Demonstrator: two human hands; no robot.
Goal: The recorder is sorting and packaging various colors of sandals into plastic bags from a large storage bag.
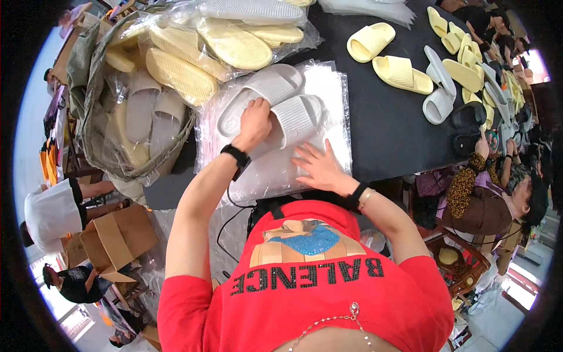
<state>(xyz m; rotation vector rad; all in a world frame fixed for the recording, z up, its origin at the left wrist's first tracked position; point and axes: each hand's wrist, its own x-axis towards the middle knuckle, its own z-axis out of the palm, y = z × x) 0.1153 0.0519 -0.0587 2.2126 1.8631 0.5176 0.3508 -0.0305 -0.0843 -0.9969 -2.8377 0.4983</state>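
Note:
A pair of grey ridged slide slippers lies side by side on a stack of clear plastic bags (328,88). My left hand (256,125) has its fingers closed at the inner edges of the pair, between the farther slipper (275,82) and the nearer slipper (296,120). The fingertips are partly hidden there. Just below the nearer slipper, my right hand (322,168) rests with spread fingers on the bags and holds nothing. I cannot tell whether any plastic covers the pair.
At the left, a large sack (97,135) holds bagged yellow and grey slippers. Loose yellow slippers (402,73) lie on the black table (399,129), with more piled at the far right. A co-worker (487,199) reaches in there. A cardboard box (117,237) stands at lower left.

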